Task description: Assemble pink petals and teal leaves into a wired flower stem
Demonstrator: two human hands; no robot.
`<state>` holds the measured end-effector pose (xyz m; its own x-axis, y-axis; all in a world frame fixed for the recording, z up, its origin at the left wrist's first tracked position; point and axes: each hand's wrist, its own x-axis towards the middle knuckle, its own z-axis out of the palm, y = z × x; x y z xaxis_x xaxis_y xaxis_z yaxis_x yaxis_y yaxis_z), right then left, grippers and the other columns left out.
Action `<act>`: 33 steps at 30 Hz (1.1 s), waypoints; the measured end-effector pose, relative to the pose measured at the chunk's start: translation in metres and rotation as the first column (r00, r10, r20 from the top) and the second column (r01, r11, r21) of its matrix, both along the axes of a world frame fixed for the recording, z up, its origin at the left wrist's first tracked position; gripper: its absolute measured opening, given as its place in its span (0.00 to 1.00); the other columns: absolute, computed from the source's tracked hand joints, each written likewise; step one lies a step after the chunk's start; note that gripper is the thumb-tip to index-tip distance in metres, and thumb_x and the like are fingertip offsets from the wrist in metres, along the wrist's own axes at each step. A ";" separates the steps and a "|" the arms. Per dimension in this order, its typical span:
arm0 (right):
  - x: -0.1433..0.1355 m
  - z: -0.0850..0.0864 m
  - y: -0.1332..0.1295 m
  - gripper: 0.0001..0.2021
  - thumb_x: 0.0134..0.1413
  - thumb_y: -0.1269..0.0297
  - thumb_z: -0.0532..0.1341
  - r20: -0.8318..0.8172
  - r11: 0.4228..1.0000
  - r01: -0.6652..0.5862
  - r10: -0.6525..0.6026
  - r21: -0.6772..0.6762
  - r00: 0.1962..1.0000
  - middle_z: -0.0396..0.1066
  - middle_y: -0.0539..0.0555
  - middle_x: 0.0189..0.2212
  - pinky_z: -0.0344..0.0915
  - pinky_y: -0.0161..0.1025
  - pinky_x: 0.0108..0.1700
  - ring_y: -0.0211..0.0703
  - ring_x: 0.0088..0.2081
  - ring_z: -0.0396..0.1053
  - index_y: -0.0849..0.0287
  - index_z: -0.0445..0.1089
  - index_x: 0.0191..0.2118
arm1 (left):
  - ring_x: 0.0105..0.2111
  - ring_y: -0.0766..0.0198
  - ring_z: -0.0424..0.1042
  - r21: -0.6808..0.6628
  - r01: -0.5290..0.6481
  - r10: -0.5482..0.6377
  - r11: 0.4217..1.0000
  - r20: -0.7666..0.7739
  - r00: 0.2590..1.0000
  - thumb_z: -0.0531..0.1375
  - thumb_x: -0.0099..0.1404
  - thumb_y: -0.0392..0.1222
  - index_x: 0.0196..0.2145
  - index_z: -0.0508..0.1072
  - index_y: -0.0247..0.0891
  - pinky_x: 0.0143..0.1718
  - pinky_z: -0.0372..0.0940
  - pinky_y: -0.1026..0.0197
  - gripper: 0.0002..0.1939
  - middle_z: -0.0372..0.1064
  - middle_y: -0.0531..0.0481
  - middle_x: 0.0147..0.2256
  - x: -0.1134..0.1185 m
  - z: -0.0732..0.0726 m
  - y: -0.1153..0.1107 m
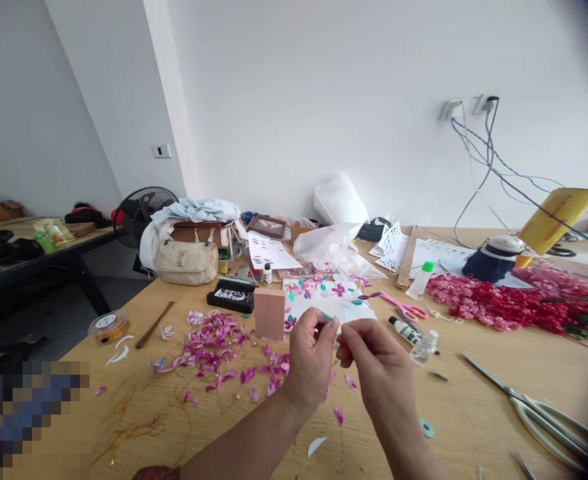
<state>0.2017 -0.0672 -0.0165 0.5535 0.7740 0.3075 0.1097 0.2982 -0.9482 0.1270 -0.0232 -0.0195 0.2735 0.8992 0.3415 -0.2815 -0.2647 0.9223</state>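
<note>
My left hand (310,353) is raised over the table, thumb and fingers pinched on a small teal leaf-like piece (328,318). Close beside it, my right hand (378,360) is also closed in a pinch, fingertips almost meeting the left thumb; whatever lies between them is too small to make out. Behind the hands lies a white sheet (319,305) bearing pink flowers and teal leaves. Many magenta petals (219,343) on thin wires are scattered left of my hands, near an upright pinkish-brown block (269,313). A single wired petal (339,417) rests below, between my forearms.
Pink-handled scissors (407,307), a clear bottle (425,348) and large shears (519,397) lie to the right. A black case (231,295) and a round tub (108,327) are leftward. Red and pink flower bunches (499,300) fill the right back. A person's pixelated part shows lower left.
</note>
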 end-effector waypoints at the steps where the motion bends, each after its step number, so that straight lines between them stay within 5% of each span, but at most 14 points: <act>1: -0.001 0.001 0.002 0.11 0.44 0.56 0.63 -0.161 0.997 -0.082 0.080 -0.007 0.984 0.62 0.45 0.14 0.56 0.31 0.19 0.33 0.16 0.58 0.57 0.64 0.22 | 0.23 0.68 0.55 0.073 -0.042 0.045 0.996 -0.037 0.998 0.54 0.62 0.46 0.24 0.61 0.38 0.26 0.53 0.65 0.13 0.55 0.56 0.21 0.000 -0.003 0.001; 3: 0.001 0.002 0.006 0.15 0.38 0.54 0.64 -0.315 0.983 -0.182 0.170 -0.009 0.934 0.60 0.44 0.14 0.52 0.29 0.15 0.30 0.14 0.54 0.58 0.61 0.21 | 0.25 0.66 0.57 0.279 -0.125 0.160 0.952 -0.103 0.982 0.53 0.62 0.42 0.23 0.61 0.38 0.28 0.53 0.64 0.11 0.57 0.54 0.22 -0.002 -0.008 0.005; 6: 0.010 0.004 0.008 0.16 0.36 0.53 0.65 -0.317 0.973 -0.221 0.191 -0.060 0.929 0.60 0.45 0.15 0.49 0.29 0.13 0.28 0.12 0.51 0.59 0.61 0.21 | 0.27 0.66 0.58 0.465 -0.143 0.237 0.873 -0.150 0.960 0.53 0.62 0.38 0.23 0.61 0.37 0.30 0.53 0.63 0.11 0.58 0.53 0.24 -0.005 -0.013 0.012; 9: 0.018 0.005 -0.001 0.14 0.41 0.54 0.64 -0.251 0.983 -0.151 0.122 -0.101 0.960 0.63 0.46 0.18 0.52 0.29 0.14 0.30 0.13 0.56 0.59 0.65 0.28 | 0.25 0.67 0.56 0.330 -0.105 0.173 0.938 -0.182 0.968 0.52 0.63 0.41 0.24 0.61 0.38 0.28 0.52 0.64 0.11 0.56 0.54 0.23 -0.007 -0.013 0.016; 11: 0.018 0.006 -0.011 0.11 0.46 0.56 0.62 0.040 0.994 0.075 -0.072 -0.077 0.997 0.65 0.46 0.20 0.55 0.29 0.16 0.30 0.15 0.58 0.57 0.66 0.33 | 0.24 0.67 0.55 0.161 -0.069 0.092 0.985 -0.140 0.986 0.53 0.63 0.45 0.25 0.62 0.38 0.28 0.52 0.64 0.12 0.55 0.55 0.22 -0.007 -0.012 0.017; 13: 0.014 0.004 -0.020 0.08 0.51 0.61 0.60 0.449 0.956 0.270 -0.293 0.117 0.844 0.68 0.50 0.27 0.58 0.30 0.18 0.30 0.16 0.59 0.57 0.66 0.37 | 0.24 0.68 0.55 0.021 -0.022 0.023 1.000 -0.058 0.998 0.55 0.61 0.49 0.25 0.62 0.38 0.28 0.52 0.65 0.13 0.55 0.56 0.22 -0.005 -0.011 0.018; 15: 0.007 0.001 -0.023 0.08 0.54 0.65 0.58 0.707 0.917 0.250 -0.399 0.311 0.584 0.70 0.56 0.36 0.61 0.31 0.20 0.31 0.20 0.63 0.58 0.66 0.40 | 0.25 0.68 0.56 -0.078 0.025 -0.023 0.997 0.023 0.999 0.57 0.59 0.50 0.24 0.62 0.37 0.28 0.53 0.65 0.14 0.56 0.56 0.22 -0.003 -0.010 0.018; 18: 0.003 -0.003 -0.015 0.08 0.58 0.68 0.53 0.854 0.895 0.228 -0.437 0.382 0.284 0.70 0.59 0.40 0.61 0.31 0.21 0.35 0.25 0.69 0.60 0.66 0.42 | 0.25 0.69 0.55 -0.163 0.096 -0.079 0.982 0.111 0.991 0.58 0.58 0.48 0.24 0.61 0.37 0.30 0.53 0.65 0.14 0.56 0.56 0.23 0.000 -0.007 0.017; 21: 0.009 -0.007 -0.004 0.07 0.59 0.69 0.52 0.882 0.868 0.276 -0.456 0.413 0.116 0.72 0.56 0.39 0.58 0.33 0.18 0.35 0.22 0.69 0.61 0.67 0.38 | 0.25 0.70 0.53 -0.192 0.128 -0.101 0.973 0.144 0.984 0.58 0.58 0.46 0.24 0.60 0.36 0.29 0.52 0.66 0.13 0.54 0.57 0.23 0.001 -0.004 0.014; 29: 0.028 -0.013 0.000 0.12 0.61 0.72 0.50 0.890 0.888 0.126 -0.452 0.443 0.058 0.74 0.57 0.39 0.62 0.31 0.27 0.37 0.31 0.73 0.62 0.70 0.36 | 0.21 0.72 0.44 -0.260 0.137 -0.115 0.956 0.098 0.988 0.59 0.55 0.46 0.22 0.59 0.37 0.22 0.44 0.66 0.14 0.49 0.59 0.20 0.000 0.000 0.011; 33: 0.028 -0.015 -0.001 0.16 0.61 0.72 0.46 0.916 0.925 0.104 -0.376 0.364 0.139 0.75 0.56 0.35 0.60 0.30 0.23 0.37 0.30 0.73 0.60 0.71 0.36 | 0.21 0.72 0.45 -0.261 0.154 -0.138 0.953 0.079 0.987 0.59 0.55 0.46 0.22 0.59 0.37 0.23 0.45 0.66 0.14 0.49 0.59 0.20 0.001 0.000 0.010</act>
<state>0.2301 -0.0683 -0.0312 -0.1454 0.5218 0.8406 0.9801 0.1921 0.0502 0.1280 -0.0130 -0.0195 0.3948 0.9114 0.1156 -0.3554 0.0355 0.9341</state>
